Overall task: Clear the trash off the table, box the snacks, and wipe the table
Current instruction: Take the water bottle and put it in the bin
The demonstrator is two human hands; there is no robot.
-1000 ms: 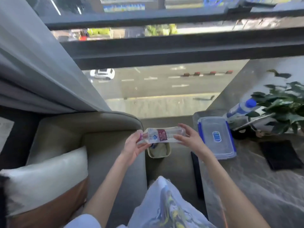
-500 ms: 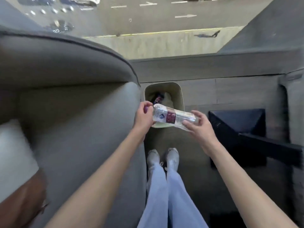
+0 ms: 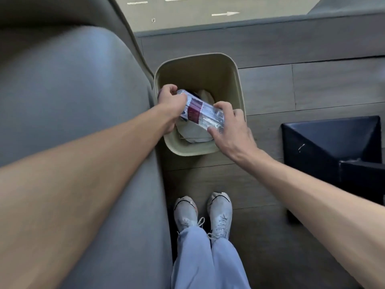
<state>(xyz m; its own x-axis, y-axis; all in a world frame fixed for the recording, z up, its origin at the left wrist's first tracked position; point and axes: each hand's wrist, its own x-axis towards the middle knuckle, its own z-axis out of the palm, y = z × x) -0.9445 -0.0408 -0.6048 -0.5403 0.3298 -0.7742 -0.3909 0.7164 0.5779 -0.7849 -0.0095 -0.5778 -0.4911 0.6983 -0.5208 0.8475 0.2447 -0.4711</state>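
Note:
A crushed clear plastic bottle [image 3: 201, 113] with a dark red label lies slanted just above the open mouth of a beige trash bin [image 3: 208, 65] on the floor. My left hand [image 3: 171, 103] grips its cap end at the bin's left edge. My right hand [image 3: 229, 124] pinches its base end over the bin's right front rim. White crumpled paper trash [image 3: 194, 133] lies inside the bin under the bottle. The table top is out of view.
A grey sofa arm [image 3: 73, 84] rises along the left, touching the bin. The table's dark base [image 3: 333, 147] stands at the right on the wooden floor. My white shoes [image 3: 203, 211] are just in front of the bin. A window sill runs across the back.
My view tilted down from the table to the floor. Both hands carried the bottle down and forward, now lower over the bin's mouth.

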